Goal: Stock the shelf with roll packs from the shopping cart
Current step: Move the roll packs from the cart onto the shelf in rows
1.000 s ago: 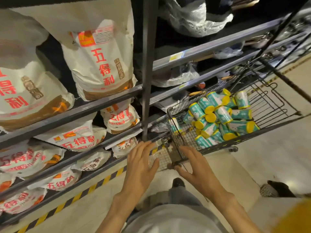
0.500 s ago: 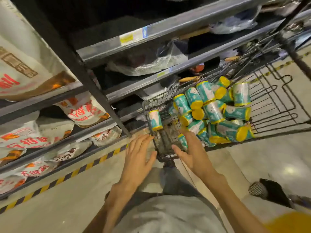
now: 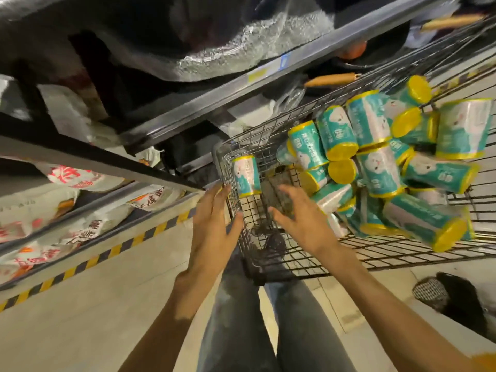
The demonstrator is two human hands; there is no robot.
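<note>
At the far left of the frame we see white sacks [image 3: 88,226] with red print lying on the low tiers of the shelf [image 3: 204,100], above a yellow-and-black floor stripe [image 3: 88,264]. Higher up, in the upper middle, crinkled clear plastic [image 3: 214,49] sits on a shelf tier. At lower centre our left hand [image 3: 212,229] reaches forward with fingers straight and spread, holding nothing, its fingertips at the near corner of the cart [image 3: 375,253]. Just right of it, one roll pack [image 3: 247,176] stands alone against the cart's near wire wall. Our right hand [image 3: 298,216] is inside the cart, fingers loose and apart, gripping nothing, between that lone pack and the pile. The pile of packs [image 3: 389,167], teal with yellow ends, fills the cart at centre right. A dark shoe [image 3: 453,296] shows at the lower right.
</note>
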